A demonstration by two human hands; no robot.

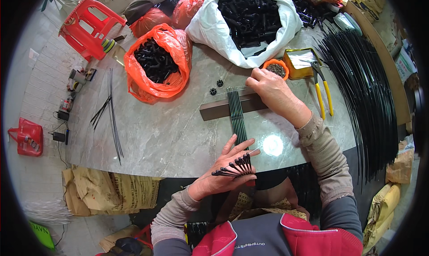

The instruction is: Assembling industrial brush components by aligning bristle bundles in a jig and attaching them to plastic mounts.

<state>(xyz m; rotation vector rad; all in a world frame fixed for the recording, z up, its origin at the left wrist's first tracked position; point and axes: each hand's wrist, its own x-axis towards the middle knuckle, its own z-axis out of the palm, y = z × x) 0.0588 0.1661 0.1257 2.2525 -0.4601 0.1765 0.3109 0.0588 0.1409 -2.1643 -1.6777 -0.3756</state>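
Observation:
A row of thin dark rods [237,115] lies side by side across a brown bar [215,110] on the table. Their black-tipped ends fan out over the palm side of my left hand [219,169], whose thumb and fingers hold the bundle near the table's front edge. At the rods' far ends, my right hand [279,93] is closed in a pinch. A fine pale wire [244,87] runs from its fingertips toward the rods; the grip itself is partly hidden. Just left of the rod ends sit two small black notched round parts [220,83].
Behind stand an orange bag [130,68] and a white sack [203,28] of black parts. Near my right hand are an orange dish [286,68], a yellow tin [295,73] and yellow-handled pliers [322,95]. Long black rods [362,91] fill the right; loose strips [114,122] lie left.

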